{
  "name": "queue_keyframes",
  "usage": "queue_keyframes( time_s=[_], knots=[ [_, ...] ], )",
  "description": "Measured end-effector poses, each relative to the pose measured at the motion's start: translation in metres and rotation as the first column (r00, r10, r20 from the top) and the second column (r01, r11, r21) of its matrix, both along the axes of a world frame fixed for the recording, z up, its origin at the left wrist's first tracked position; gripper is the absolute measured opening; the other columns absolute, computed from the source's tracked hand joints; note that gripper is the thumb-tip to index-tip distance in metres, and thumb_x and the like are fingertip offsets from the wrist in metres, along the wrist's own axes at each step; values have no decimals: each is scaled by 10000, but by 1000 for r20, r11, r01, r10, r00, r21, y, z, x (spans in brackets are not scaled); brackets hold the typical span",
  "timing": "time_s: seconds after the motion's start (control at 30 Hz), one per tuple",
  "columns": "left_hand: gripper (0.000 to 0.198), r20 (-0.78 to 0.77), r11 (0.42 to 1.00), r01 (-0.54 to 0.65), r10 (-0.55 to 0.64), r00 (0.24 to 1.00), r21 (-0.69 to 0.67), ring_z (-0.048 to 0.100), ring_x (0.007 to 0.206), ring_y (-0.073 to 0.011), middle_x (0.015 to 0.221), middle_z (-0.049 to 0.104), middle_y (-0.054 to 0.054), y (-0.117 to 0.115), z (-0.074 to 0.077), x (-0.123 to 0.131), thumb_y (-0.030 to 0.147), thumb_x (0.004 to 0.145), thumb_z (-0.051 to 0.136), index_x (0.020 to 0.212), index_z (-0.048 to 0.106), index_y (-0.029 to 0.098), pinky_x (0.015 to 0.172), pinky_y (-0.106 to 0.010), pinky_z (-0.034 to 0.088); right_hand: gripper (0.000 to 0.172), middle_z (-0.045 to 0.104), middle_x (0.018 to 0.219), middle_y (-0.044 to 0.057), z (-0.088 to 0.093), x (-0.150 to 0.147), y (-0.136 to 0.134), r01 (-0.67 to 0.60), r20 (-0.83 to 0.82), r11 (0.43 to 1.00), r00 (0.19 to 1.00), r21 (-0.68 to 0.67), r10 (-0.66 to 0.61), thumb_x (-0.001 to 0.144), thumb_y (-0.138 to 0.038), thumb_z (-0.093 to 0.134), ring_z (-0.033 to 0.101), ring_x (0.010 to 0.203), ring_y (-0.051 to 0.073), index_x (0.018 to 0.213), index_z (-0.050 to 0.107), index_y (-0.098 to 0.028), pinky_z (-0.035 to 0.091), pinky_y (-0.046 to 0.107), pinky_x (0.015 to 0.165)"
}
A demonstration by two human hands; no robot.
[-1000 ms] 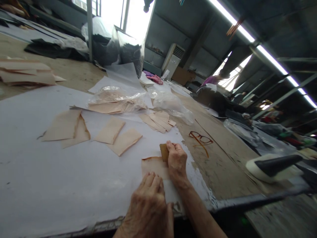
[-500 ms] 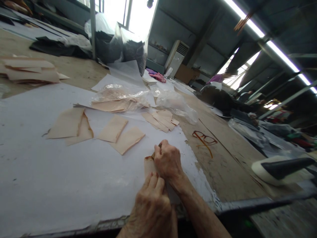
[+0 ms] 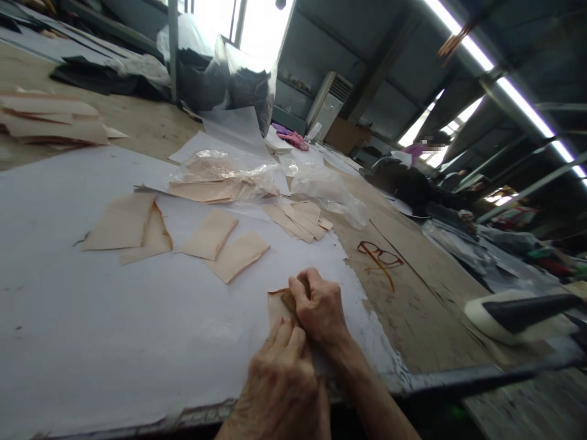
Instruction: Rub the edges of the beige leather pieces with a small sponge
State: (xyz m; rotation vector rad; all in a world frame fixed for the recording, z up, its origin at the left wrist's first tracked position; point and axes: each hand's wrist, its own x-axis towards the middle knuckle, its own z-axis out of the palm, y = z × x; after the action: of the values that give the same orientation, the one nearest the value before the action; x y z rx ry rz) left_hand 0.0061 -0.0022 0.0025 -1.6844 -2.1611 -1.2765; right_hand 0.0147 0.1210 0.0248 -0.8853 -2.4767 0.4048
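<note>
One seemingly unfinished | pressed pale piece [image 3: 276, 307] onto papered desk [image 3: 403, 318] with left hand [image 3: 283, 374], fingers together | pinched brown block [image 3: 288, 302] in right hand [image 3: 321, 310] | counted four pieces [image 3: 208, 234] beyond, perhaps done; remainder unclear

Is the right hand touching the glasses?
Apart. The head view shows it: a strip of white paper and brown table lies bare between the right hand and the glasses.
</note>
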Motion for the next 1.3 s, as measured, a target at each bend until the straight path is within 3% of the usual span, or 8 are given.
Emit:
queue_keyframes(
  time_s=[0.2,0.33,0.47,0.6,0.77,1.03,1.17,1.3],
  knots=[
    [249,78,997,34,-28,997,-72,528,845,-261,815,573,-106,0,4,1,172,601,515,818,613,97,839,-421,472,218,600,603,72,-14,-23,1,179,97,957,974,227,-205,812,-282,404,543,537,163,753,546,-128,312,239,504],
    [286,80,997,33,-27,996,-68,519,876,-256,858,577,-107,-2,5,0,194,615,511,863,609,91,888,-408,444,258,607,637,71,-11,-22,7,307,-101,952,947,-3,-305,809,-343,410,543,565,161,758,548,-131,349,235,523],
    [357,66,997,18,-13,998,-81,502,943,-263,959,569,-129,-4,4,0,214,653,498,966,584,66,900,-390,435,318,588,607,20,-3,-2,7,204,-257,952,930,-229,-262,805,-442,400,519,543,135,713,534,-168,366,212,503],
    [386,88,993,74,-65,994,-95,495,950,-263,950,565,-107,-5,4,-1,199,633,504,1001,570,100,930,-418,401,212,584,577,22,-1,2,-2,58,-3,998,998,31,-58,797,-324,429,519,521,136,712,535,-162,336,219,514],
    [296,134,990,81,-65,989,-114,502,878,-255,885,560,-98,-3,6,-1,172,592,514,873,590,118,871,-427,439,196,610,620,77,-10,-18,-4,138,144,962,974,234,-175,812,-256,408,546,549,167,759,548,-129,303,241,506],
    [245,135,993,52,-37,990,-106,476,878,-236,889,539,-92,-5,7,-1,206,660,503,876,574,114,814,-380,461,324,585,599,24,-4,-3,7,186,-220,942,943,-281,-252,813,-433,392,509,538,133,686,522,-165,347,208,486],
    [343,112,991,79,-67,991,-112,469,926,-250,931,537,-94,-5,7,-1,178,646,501,979,563,126,863,-408,431,222,589,598,29,-3,2,-4,54,-10,998,998,41,-54,814,-324,420,517,528,135,740,536,-151,332,218,517],
    [293,117,989,95,-81,990,-116,481,891,-237,896,538,-86,-5,6,0,169,643,501,923,580,137,863,-403,430,185,612,625,78,-7,-15,-4,100,172,966,974,239,-144,813,-244,418,545,553,163,766,554,-127,307,237,520]
  ],
)
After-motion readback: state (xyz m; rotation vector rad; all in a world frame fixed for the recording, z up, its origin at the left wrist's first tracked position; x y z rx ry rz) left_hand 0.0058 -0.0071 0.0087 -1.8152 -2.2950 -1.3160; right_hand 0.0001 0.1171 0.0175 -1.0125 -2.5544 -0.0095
